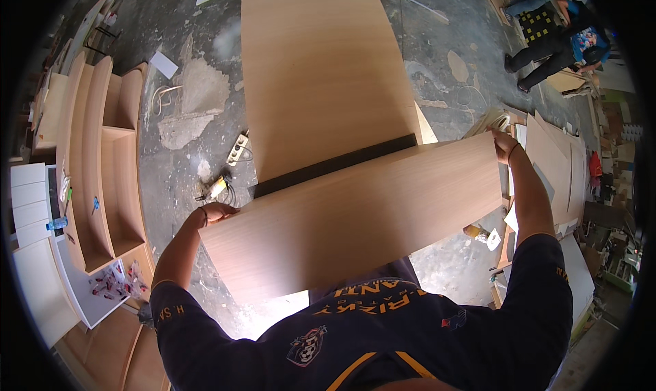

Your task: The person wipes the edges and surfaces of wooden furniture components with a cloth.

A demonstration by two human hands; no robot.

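Note:
A light wood-grain board (pixel 362 220) spans the space in front of my body, tilted with its right end farther from me. My left hand (pixel 220 212) grips its far left corner, and my right hand (pixel 506 143) has hold of its far right corner. The fingers are partly hidden by the board. Just beyond it lies a larger, long panel (pixel 328 70) of the same wood grain, stretching away from me. A dark strip (pixel 335 165) shows along that panel's near end, right behind the held board; whether the two touch I cannot tell.
On the worn grey floor, a power strip (pixel 238 149) and a yellow corded tool (pixel 217 187) lie left of the long panel. A wooden shelf unit (pixel 119 165) stands at left. Stacked panels (pixel 560 165) are on the right, near a yellow object (pixel 476 232). Another person (pixel 574 46) is at far right.

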